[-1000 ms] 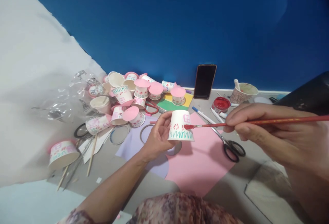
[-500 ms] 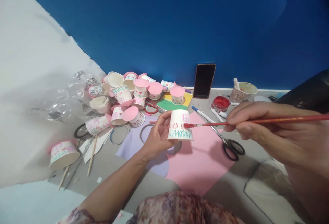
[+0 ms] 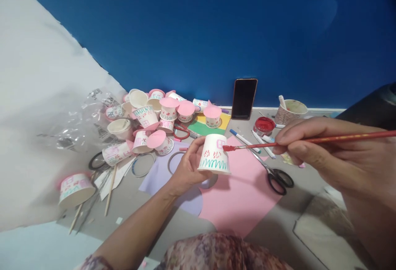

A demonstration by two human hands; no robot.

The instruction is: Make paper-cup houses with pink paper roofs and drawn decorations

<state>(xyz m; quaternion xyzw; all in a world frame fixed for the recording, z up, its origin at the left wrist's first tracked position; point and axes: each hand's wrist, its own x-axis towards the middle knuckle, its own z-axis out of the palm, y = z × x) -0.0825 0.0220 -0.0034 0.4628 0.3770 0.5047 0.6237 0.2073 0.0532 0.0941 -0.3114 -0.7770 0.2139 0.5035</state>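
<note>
While clasping a paper cup [image 3: 214, 154] mid-frame in left grip [image 3: 188, 166], pinches a red paintbrush [image 3: 328, 139] in right grip [image 3: 337, 158]

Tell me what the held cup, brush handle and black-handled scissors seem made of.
Cup: probably paper, matte white, given its apparently rolled rim.
Brush handle: smooth red, seemingly painted, perhaps wood; the coating hides the core.
Scissors: shiny grey blades suggest steel; smooth black handles look plastic.
</note>
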